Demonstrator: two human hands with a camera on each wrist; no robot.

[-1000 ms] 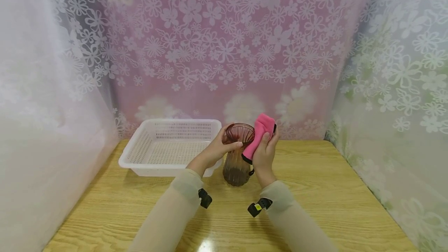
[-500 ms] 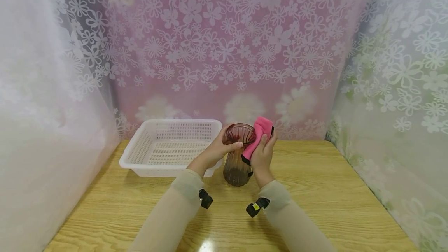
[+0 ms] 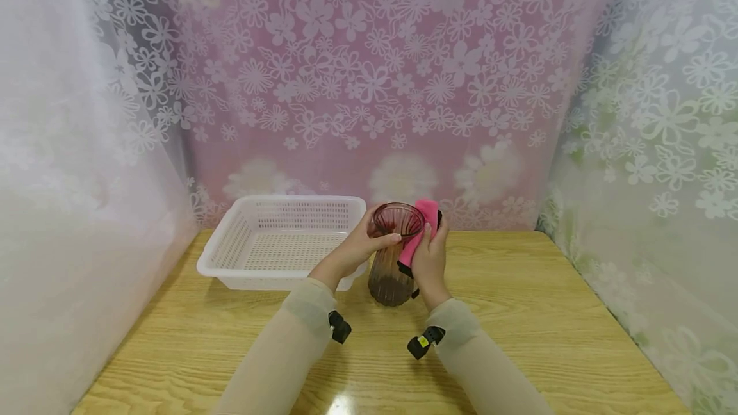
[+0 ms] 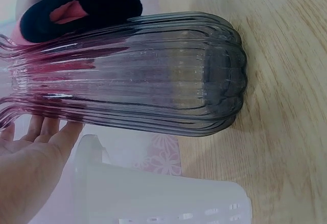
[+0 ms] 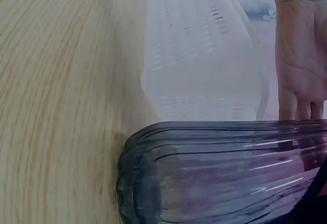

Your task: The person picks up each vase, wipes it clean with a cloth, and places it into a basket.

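Observation:
A tall ribbed glass vase (image 3: 391, 277), reddish at the mouth and smoky grey below, stands near the middle of the table. Its foot appears to rest on the wood in the left wrist view. My left hand (image 3: 359, 247) holds the vase round its neck, thumb across the near side and fingers behind. In my right hand (image 3: 431, 264) is a folded pink cloth (image 3: 428, 211) with black edging, gripped against the right side of the vase just below the rim. From the left wrist, the cloth's black edge (image 4: 110, 9) lies along the glass.
A white perforated plastic basket (image 3: 230, 282) sits left of the vase, close to my left wrist. The wooden table (image 3: 519, 325) extends to both sides. Flowered curtains (image 3: 369, 82) hang behind and at either side.
My right hand and the pink cloth have moved left and slightly down, closer against the vase. The vase's rim has shifted slightly right, while my left hand keeps its hold.

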